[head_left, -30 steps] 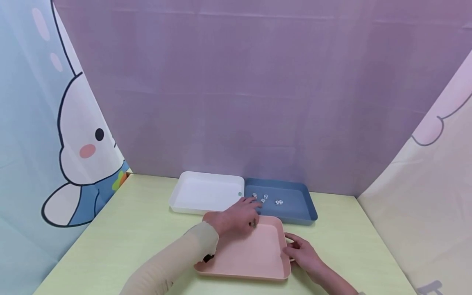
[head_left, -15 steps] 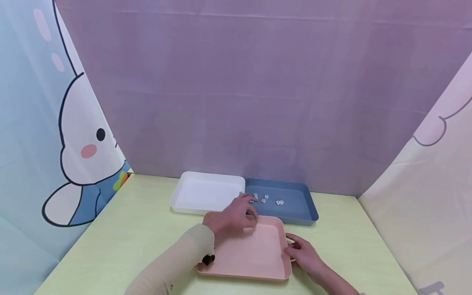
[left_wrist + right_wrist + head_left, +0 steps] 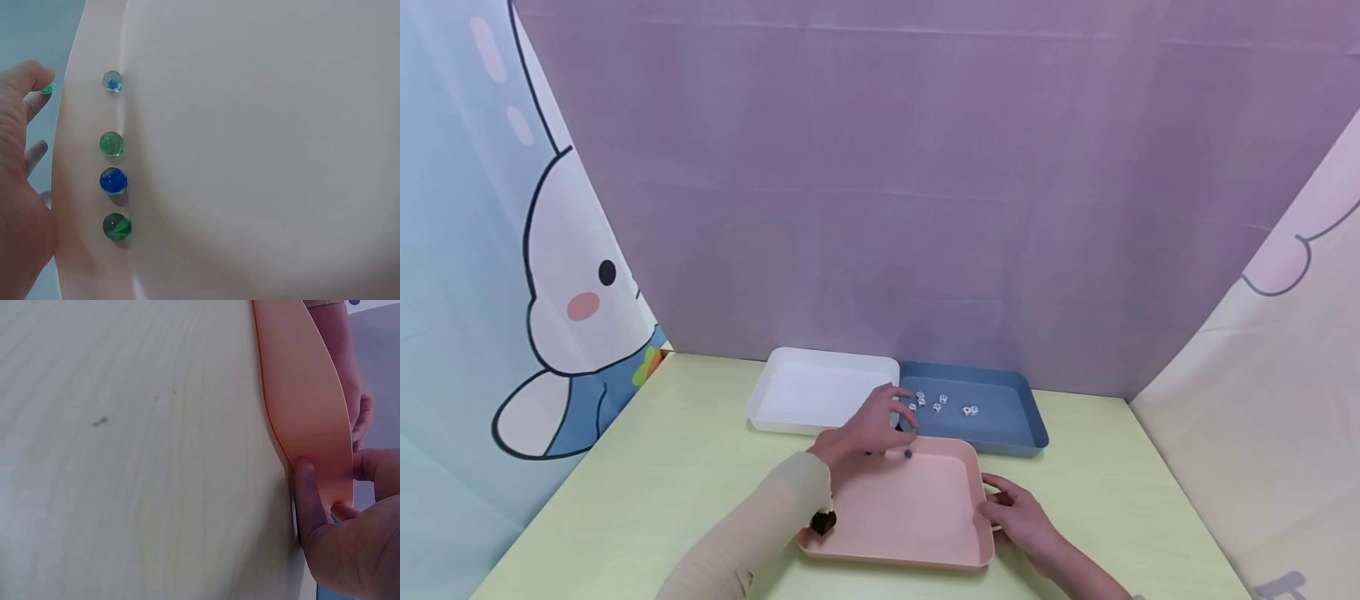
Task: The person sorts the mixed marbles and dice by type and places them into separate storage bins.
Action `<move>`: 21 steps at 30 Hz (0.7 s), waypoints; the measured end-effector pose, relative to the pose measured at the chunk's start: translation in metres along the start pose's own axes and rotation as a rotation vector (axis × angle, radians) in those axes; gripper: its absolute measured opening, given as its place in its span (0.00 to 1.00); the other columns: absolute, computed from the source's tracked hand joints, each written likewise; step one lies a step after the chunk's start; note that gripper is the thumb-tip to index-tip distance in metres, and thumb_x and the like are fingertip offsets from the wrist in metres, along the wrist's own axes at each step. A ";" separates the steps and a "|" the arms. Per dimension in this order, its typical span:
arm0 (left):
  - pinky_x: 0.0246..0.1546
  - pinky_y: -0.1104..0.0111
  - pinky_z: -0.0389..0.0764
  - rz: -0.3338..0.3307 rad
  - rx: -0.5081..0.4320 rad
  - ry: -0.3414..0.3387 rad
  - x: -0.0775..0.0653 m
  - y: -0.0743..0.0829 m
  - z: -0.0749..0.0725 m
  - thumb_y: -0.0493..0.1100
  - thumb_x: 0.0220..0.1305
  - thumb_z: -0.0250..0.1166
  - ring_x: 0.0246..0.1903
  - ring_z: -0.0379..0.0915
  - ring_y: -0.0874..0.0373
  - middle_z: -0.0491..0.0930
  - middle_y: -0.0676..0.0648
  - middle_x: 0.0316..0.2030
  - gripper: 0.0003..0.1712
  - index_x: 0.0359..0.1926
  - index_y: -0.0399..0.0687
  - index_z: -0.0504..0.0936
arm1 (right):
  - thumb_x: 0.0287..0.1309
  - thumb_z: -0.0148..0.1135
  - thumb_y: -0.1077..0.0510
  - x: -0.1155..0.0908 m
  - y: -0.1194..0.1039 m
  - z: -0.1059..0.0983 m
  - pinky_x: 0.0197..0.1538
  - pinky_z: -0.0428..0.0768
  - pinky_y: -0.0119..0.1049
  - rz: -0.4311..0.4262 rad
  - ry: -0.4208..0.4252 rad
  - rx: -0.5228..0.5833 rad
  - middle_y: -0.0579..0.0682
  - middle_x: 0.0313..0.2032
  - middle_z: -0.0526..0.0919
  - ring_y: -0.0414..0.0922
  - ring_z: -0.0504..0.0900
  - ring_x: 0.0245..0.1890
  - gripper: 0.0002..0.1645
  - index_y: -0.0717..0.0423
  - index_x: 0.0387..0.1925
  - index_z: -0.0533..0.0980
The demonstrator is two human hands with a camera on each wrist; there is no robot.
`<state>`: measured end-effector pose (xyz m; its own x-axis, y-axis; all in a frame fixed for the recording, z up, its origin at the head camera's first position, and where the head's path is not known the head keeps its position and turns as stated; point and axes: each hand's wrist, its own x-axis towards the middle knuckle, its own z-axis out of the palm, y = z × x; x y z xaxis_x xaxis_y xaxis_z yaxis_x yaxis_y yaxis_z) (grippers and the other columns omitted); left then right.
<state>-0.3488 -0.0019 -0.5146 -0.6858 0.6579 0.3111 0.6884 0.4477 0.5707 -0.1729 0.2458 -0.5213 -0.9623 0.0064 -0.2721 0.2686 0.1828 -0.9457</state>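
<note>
My left hand (image 3: 872, 421) reaches over the far edge of the pink tray (image 3: 917, 512), above where the white and blue trays meet. Between its thumb and a finger it pinches a small green marble (image 3: 47, 88). Along the inside of the pink tray's far wall lie several glass marbles: a clear one with blue (image 3: 112, 82), a light green one (image 3: 112, 144), a blue one (image 3: 114, 180) and a dark green one (image 3: 117, 227). My right hand (image 3: 1018, 517) grips the pink tray's right wall, thumb at the rim and fingers against the outer side.
Behind the pink tray stand a white tray (image 3: 820, 379) on the left and a blue tray (image 3: 1007, 421) on the right. Several white dice (image 3: 937, 408) with dark markings lie in the blue tray. A purple curtain (image 3: 880, 208) hangs behind the pale yellow table (image 3: 647, 467).
My left hand has shifted slightly up and left, its thumb and fingers spread differently. Marbles at the pink tray's far wall now show beneath it. The right hand and trays stay put.
</note>
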 end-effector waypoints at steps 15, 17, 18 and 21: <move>0.64 0.48 0.57 -0.116 -0.137 0.137 0.001 -0.014 -0.010 0.45 0.56 0.72 0.64 0.59 0.46 0.70 0.40 0.61 0.04 0.34 0.53 0.88 | 0.61 0.59 0.65 0.001 0.001 -0.001 0.34 0.83 0.46 0.018 0.010 -0.003 0.58 0.40 0.76 0.50 0.82 0.35 0.35 0.69 0.67 0.61; 0.64 0.47 0.57 -0.115 -0.148 0.151 0.001 -0.017 -0.011 0.45 0.56 0.71 0.63 0.59 0.45 0.70 0.39 0.61 0.05 0.34 0.52 0.88 | 0.60 0.59 0.65 0.001 0.000 -0.001 0.34 0.83 0.46 0.018 0.011 -0.004 0.58 0.40 0.76 0.50 0.81 0.35 0.35 0.69 0.67 0.61; 0.64 0.48 0.58 -0.120 -0.155 0.156 0.001 -0.017 -0.012 0.45 0.56 0.71 0.64 0.59 0.45 0.70 0.39 0.61 0.06 0.34 0.51 0.88 | 0.60 0.60 0.65 0.001 0.000 -0.001 0.34 0.83 0.46 0.020 0.013 -0.006 0.58 0.39 0.76 0.49 0.81 0.35 0.35 0.69 0.67 0.62; 0.63 0.47 0.59 -0.120 -0.169 0.183 0.001 -0.020 -0.012 0.45 0.57 0.71 0.63 0.60 0.44 0.70 0.38 0.61 0.06 0.35 0.50 0.88 | 0.60 0.60 0.65 0.001 0.000 0.000 0.34 0.83 0.45 0.022 0.018 -0.010 0.58 0.39 0.76 0.49 0.81 0.35 0.35 0.68 0.67 0.62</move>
<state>-0.3658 -0.0175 -0.5165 -0.8021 0.4787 0.3570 0.5608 0.3983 0.7259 -0.1739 0.2462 -0.5217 -0.9568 0.0284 -0.2895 0.2895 0.1918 -0.9378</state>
